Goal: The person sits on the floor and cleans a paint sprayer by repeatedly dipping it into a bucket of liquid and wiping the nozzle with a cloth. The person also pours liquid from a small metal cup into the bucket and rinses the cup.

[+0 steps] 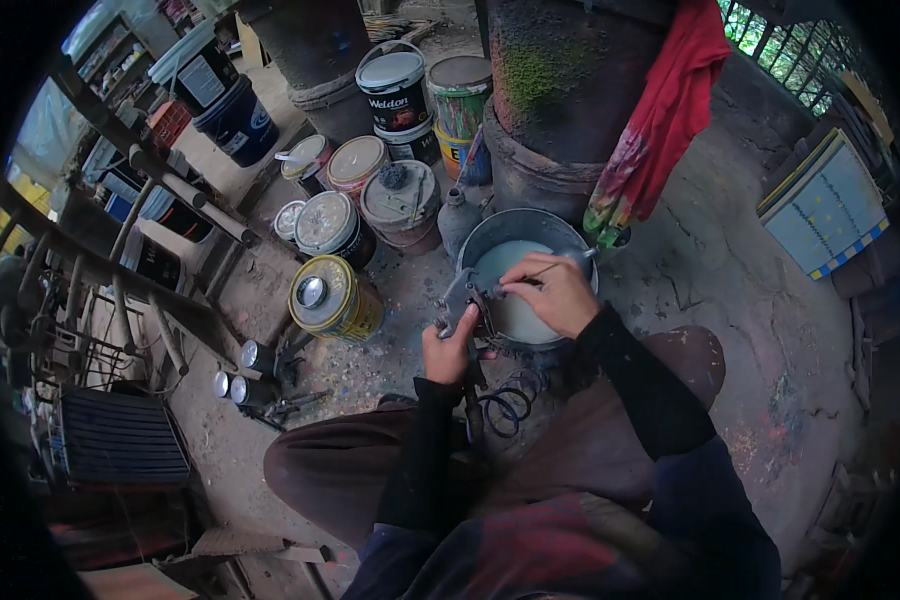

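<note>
My left hand [446, 350] is closed round a metal spray gun [460, 298], its nozzle end pointing up beside the bucket. Over the bucket, my right hand [558, 295] pinches a thin stick-like tool [538, 269], its fingertips close to the gun's front. Whether the tool touches the gun is too small to tell. Cloudy whitish liquid [518, 255] fills part of the round grey bucket [573, 240]. Below the gun, a dark blue coiled hose [510, 408] lies between my legs.
Paint cans [328, 222] and a yellow can [348, 300] crowd the left side. A grey bottle [460, 222] stands against the bucket. Red cloth [670, 115] hangs from a large drum [545, 100]. Metal cups [255, 355] lie left, near a wooden rack [80, 265]. Painted boards [828, 205] lean right.
</note>
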Action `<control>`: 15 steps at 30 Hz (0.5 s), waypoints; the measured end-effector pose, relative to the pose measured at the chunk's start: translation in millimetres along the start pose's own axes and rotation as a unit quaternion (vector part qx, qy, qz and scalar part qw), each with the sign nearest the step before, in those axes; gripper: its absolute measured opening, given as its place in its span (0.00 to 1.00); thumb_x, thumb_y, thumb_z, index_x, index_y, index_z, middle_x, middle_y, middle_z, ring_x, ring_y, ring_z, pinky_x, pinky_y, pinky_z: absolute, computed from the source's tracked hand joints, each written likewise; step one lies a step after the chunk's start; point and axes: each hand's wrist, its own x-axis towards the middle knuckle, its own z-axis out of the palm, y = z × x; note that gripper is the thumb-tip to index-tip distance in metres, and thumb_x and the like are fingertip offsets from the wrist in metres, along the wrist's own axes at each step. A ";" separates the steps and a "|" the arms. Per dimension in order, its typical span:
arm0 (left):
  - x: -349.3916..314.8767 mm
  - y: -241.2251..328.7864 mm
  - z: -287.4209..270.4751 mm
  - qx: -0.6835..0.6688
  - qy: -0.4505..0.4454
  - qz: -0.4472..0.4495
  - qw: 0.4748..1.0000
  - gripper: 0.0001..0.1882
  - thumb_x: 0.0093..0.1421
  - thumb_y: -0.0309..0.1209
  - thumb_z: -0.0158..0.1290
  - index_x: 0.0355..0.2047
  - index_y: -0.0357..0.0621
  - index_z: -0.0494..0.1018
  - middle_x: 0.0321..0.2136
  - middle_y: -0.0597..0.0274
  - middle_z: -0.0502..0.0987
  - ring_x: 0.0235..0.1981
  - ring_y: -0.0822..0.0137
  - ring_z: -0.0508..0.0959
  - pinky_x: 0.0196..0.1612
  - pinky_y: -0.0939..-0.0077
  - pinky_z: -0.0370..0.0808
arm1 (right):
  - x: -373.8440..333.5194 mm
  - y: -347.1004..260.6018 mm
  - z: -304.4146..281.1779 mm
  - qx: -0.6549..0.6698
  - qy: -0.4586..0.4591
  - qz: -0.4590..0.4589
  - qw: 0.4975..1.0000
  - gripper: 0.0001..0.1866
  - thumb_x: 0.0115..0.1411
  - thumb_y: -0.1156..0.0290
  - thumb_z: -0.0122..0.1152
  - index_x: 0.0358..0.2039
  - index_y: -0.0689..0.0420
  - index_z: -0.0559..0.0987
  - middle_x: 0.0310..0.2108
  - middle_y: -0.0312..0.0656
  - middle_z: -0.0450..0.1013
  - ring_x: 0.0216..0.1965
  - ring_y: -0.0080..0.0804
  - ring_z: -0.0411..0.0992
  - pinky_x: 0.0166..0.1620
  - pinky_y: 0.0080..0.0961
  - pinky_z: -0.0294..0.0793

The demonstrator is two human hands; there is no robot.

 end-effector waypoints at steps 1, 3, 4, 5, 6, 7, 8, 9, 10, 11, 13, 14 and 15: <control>7.7 -1.2 -1.6 0.021 0.008 -0.010 1.000 0.15 0.61 0.35 0.55 0.40 0.34 0.74 0.34 0.53 0.78 0.33 0.61 0.80 0.22 0.69 0.80 | 1.6 -1.9 -8.5 0.030 0.025 0.042 0.998 0.04 0.55 0.80 0.61 0.32 0.63 0.80 0.29 0.43 0.75 0.32 0.30 0.76 0.33 0.21 0.73; 33.2 -9.6 -7.2 0.070 -0.003 -0.003 0.998 0.17 0.59 0.37 0.57 0.37 0.32 0.75 0.30 0.55 0.79 0.29 0.63 0.80 0.22 0.69 0.79 | 3.6 -5.6 -23.7 0.091 0.069 0.123 0.986 0.03 0.55 0.80 0.60 0.32 0.64 0.79 0.30 0.41 0.75 0.32 0.27 0.76 0.34 0.20 0.73; 53.4 -16.6 -19.8 0.123 -0.011 0.001 0.992 0.18 0.58 0.38 0.59 0.34 0.30 0.75 0.27 0.55 0.78 0.28 0.65 0.80 0.22 0.70 0.78 | 6.1 -7.0 -28.1 0.077 0.075 0.113 0.988 0.04 0.56 0.81 0.59 0.32 0.65 0.79 0.31 0.40 0.74 0.33 0.24 0.75 0.35 0.19 0.74; 71.2 -18.1 -19.3 0.173 -0.029 0.002 0.985 0.20 0.56 0.40 0.60 0.32 0.29 0.75 0.25 0.56 0.78 0.27 0.67 0.80 0.21 0.71 0.77 | 5.5 -6.2 -36.6 0.060 0.079 0.102 0.990 0.04 0.56 0.81 0.59 0.32 0.65 0.79 0.31 0.40 0.74 0.33 0.24 0.75 0.35 0.19 0.74; 80.0 -8.9 -7.1 0.293 -0.028 -0.014 0.956 0.21 0.53 0.40 0.61 0.30 0.28 0.75 0.22 0.52 0.79 0.26 0.61 0.81 0.25 0.67 0.76 | 2.2 -2.9 -44.3 0.043 0.084 0.096 0.991 0.04 0.56 0.81 0.58 0.32 0.66 0.79 0.31 0.40 0.73 0.33 0.24 0.75 0.35 0.18 0.74; 91.9 -6.0 4.7 0.375 -0.037 -0.023 0.926 0.21 0.53 0.40 0.61 0.31 0.28 0.76 0.24 0.49 0.79 0.28 0.59 0.81 0.28 0.66 0.77 | -0.9 0.8 -50.6 0.026 0.088 0.089 0.992 0.04 0.57 0.81 0.58 0.33 0.66 0.79 0.32 0.40 0.73 0.33 0.24 0.75 0.35 0.18 0.74; 101.1 -1.0 13.4 0.456 -0.041 -0.030 0.888 0.21 0.52 0.40 0.61 0.31 0.29 0.76 0.26 0.47 0.80 0.29 0.56 0.82 0.30 0.65 0.77 | -2.2 2.7 -53.8 0.027 0.093 0.094 0.991 0.04 0.56 0.81 0.58 0.33 0.66 0.79 0.31 0.40 0.73 0.32 0.25 0.75 0.35 0.19 0.74; 107.5 2.0 21.8 0.533 -0.046 -0.034 0.844 0.20 0.52 0.40 0.61 0.32 0.29 0.76 0.28 0.44 0.80 0.31 0.54 0.82 0.33 0.64 0.77 | -3.4 4.6 -57.1 0.032 0.104 0.088 0.990 0.04 0.56 0.80 0.59 0.32 0.64 0.79 0.30 0.40 0.73 0.31 0.27 0.75 0.34 0.21 0.73; 123.5 -14.0 19.3 0.549 -0.041 -0.024 0.835 0.19 0.51 0.39 0.60 0.34 0.32 0.77 0.33 0.41 0.79 0.38 0.50 0.80 0.41 0.63 0.77 | -4.9 6.3 -59.5 0.038 0.115 0.081 0.989 0.03 0.55 0.79 0.60 0.31 0.63 0.79 0.29 0.41 0.73 0.30 0.30 0.75 0.33 0.23 0.73; 140.8 -28.8 15.1 0.579 -0.052 -0.032 0.813 0.20 0.50 0.40 0.60 0.34 0.33 0.77 0.35 0.41 0.79 0.39 0.50 0.80 0.42 0.63 0.77 | -5.6 5.2 -62.3 0.043 0.124 0.072 0.989 0.03 0.54 0.79 0.60 0.30 0.62 0.79 0.28 0.41 0.73 0.28 0.32 0.74 0.32 0.25 0.72; 167.3 -51.9 6.3 0.638 -0.072 -0.055 0.764 0.21 0.49 0.41 0.61 0.36 0.34 0.77 0.37 0.42 0.79 0.42 0.50 0.79 0.44 0.63 0.77 | -7.2 4.5 -67.3 0.027 0.125 0.061 0.990 0.03 0.54 0.79 0.60 0.30 0.62 0.78 0.28 0.42 0.73 0.28 0.34 0.74 0.32 0.25 0.72; 156.5 -44.8 30.8 0.652 -0.063 -0.085 0.751 0.23 0.47 0.42 0.61 0.37 0.36 0.78 0.38 0.44 0.79 0.44 0.50 0.79 0.46 0.63 0.76 | -13.0 10.5 -74.9 0.013 0.134 0.067 0.989 0.03 0.54 0.79 0.60 0.30 0.62 0.78 0.28 0.43 0.73 0.28 0.34 0.74 0.32 0.25 0.72; 157.7 -48.1 33.8 0.667 -0.077 -0.085 0.737 0.23 0.47 0.43 0.61 0.37 0.36 0.78 0.38 0.44 0.79 0.44 0.50 0.79 0.45 0.63 0.76 | -14.2 10.7 -77.9 0.015 0.136 0.067 0.988 0.03 0.54 0.78 0.60 0.30 0.62 0.78 0.28 0.43 0.73 0.28 0.35 0.74 0.32 0.26 0.72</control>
